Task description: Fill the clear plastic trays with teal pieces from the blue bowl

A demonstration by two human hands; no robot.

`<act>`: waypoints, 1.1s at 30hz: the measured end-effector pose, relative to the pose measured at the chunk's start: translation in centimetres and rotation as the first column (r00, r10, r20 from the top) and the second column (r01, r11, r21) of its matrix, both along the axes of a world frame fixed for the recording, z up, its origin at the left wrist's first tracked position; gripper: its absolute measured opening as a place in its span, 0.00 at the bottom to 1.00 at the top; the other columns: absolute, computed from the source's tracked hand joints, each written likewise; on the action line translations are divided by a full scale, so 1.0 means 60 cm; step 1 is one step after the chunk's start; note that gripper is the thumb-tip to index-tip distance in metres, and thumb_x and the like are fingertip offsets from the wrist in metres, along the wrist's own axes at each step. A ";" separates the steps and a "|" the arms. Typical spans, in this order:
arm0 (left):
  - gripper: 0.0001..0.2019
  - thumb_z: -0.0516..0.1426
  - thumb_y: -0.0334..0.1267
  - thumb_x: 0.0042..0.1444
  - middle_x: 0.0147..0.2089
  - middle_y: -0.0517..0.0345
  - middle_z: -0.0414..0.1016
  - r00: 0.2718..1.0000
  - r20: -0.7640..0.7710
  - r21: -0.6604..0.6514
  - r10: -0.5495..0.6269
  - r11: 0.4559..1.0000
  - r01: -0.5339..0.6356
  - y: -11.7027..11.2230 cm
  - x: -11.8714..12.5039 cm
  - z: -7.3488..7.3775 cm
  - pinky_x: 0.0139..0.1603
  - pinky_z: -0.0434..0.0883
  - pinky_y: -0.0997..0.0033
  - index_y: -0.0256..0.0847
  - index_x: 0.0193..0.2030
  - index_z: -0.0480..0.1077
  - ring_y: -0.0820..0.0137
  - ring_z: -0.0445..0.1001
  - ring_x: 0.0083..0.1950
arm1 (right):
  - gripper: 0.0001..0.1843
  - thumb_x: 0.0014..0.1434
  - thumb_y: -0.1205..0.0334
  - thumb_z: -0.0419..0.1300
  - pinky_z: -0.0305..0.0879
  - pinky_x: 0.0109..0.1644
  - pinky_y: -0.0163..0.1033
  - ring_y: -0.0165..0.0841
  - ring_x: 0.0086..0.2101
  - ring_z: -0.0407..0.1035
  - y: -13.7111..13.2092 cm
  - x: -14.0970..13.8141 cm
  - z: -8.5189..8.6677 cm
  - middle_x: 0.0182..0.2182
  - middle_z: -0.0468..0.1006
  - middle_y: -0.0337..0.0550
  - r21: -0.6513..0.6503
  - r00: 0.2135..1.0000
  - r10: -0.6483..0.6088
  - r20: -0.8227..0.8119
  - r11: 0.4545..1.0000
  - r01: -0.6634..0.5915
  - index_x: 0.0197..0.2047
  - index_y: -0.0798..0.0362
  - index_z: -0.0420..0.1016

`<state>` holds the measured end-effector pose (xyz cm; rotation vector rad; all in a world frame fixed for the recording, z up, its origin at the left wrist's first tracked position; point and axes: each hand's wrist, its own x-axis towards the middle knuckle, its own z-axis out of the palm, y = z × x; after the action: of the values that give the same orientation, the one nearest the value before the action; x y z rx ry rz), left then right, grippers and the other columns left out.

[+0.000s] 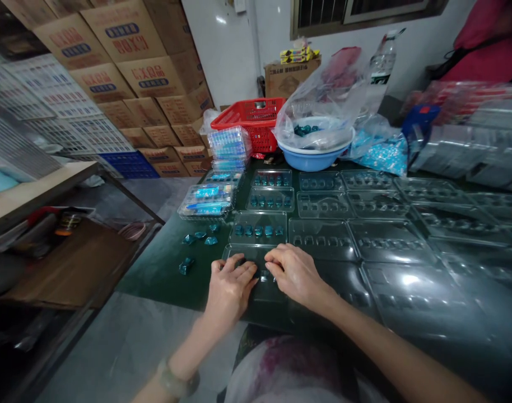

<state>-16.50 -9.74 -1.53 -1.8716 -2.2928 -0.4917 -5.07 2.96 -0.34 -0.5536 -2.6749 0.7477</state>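
A clear plastic tray lies in front of me at the table's near edge, partly covered by both hands. My left hand rests over its left part, fingers bent down and close together; what is under the fingertips is hidden. Over the tray's middle, my right hand is curled with thumb and forefinger pinched, and I cannot make out what they hold. Just beyond sits a clear tray with several teal wrapped candies in a row. Loose teal wrapped candies lie left of my hands.
More clear trays spread to the right. Filled packs are stacked at the left. Behind stand a red basket, a blue basin with candies under plastic, and a bag of blue-wrapped pieces. Cartons line the wall.
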 end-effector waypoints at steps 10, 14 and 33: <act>0.10 0.51 0.31 0.51 0.39 0.52 0.73 0.996 0.091 0.101 0.003 0.995 -0.012 -0.023 -0.009 0.043 0.39 0.56 0.59 0.43 0.38 0.71 0.60 0.62 0.45 | 0.06 0.56 0.64 0.52 0.48 0.39 0.36 0.31 0.35 0.60 -0.001 -0.003 0.011 0.32 0.70 0.39 0.031 0.997 0.072 -0.015 0.997 -0.071 0.35 0.51 0.71; 0.10 0.51 0.32 0.52 0.38 0.54 0.74 0.996 0.084 0.060 -0.012 0.998 0.007 -0.016 -0.008 0.024 0.37 0.55 0.60 0.43 0.35 0.73 0.61 0.61 0.44 | 0.04 0.53 0.64 0.56 0.47 0.38 0.36 0.31 0.35 0.59 -0.010 -0.015 0.011 0.31 0.70 0.39 0.061 0.982 0.190 0.017 0.980 -0.191 0.33 0.50 0.72; 0.09 0.51 0.26 0.47 0.38 0.53 0.73 0.996 0.049 0.097 -0.081 0.992 0.076 -0.008 0.004 0.023 0.39 0.53 0.57 0.40 0.29 0.71 0.59 0.60 0.47 | 0.12 0.45 0.53 0.61 0.46 0.35 0.37 0.35 0.35 0.55 -0.009 -0.025 -0.004 0.29 0.66 0.42 0.213 0.976 0.178 0.127 0.956 -0.202 0.28 0.53 0.71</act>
<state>-16.25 -10.23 -0.16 -1.9309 -2.1932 -0.6562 -6.59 2.40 -0.56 -0.2876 -2.8918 0.4633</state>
